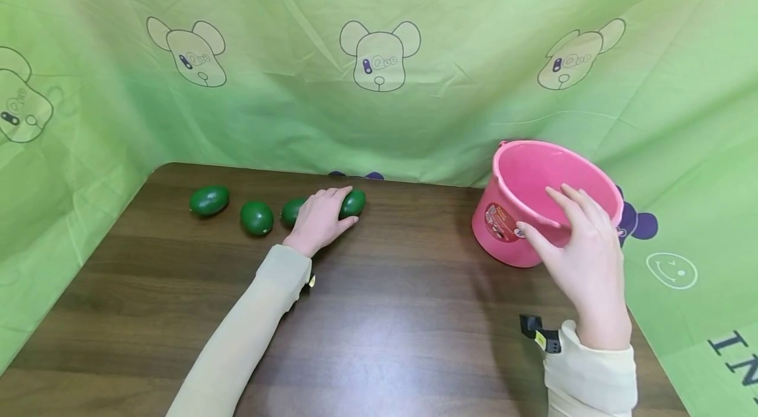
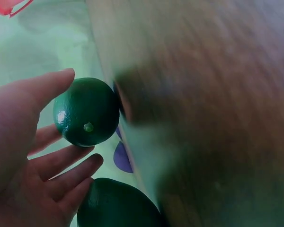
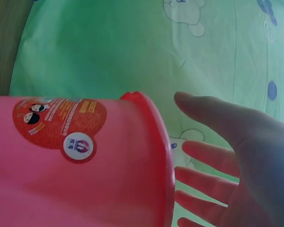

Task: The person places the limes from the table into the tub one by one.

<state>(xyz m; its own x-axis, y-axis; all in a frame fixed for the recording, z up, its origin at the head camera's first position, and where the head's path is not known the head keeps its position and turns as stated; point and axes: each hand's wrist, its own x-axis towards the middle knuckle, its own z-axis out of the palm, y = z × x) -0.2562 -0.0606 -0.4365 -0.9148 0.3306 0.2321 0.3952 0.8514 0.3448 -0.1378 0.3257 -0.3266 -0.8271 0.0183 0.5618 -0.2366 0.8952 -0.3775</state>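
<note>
- The left hand, well to the left of the pink bucket, has its thumb and fingers curved about a glossy green fruit; how firmly they press cannot be told.
- That fruit looks firm, light and hardly fragile, but its smooth, shiny skin may slip and its round shape may roll; a hold across its widest part, thumb opposite fingers, should suit it best.
- It sits between thumb and fingers, the nearest fruit to the bucket, its stem end facing the left wrist camera.
- A second green fruit lies beside the same hand, partly hidden by it, farther from the bucket.
- The right hand is at the near right side of the pink bucket, fingers loosely spread by its rim, thumb apart from them, gripping nothing; contact with the rim is unclear.
- Farther left of the bucket, beyond the second fruit, lie a rounder fruit and, outermost, an oval fruit.
- Behind the bucket hangs a green cloth.
</note>
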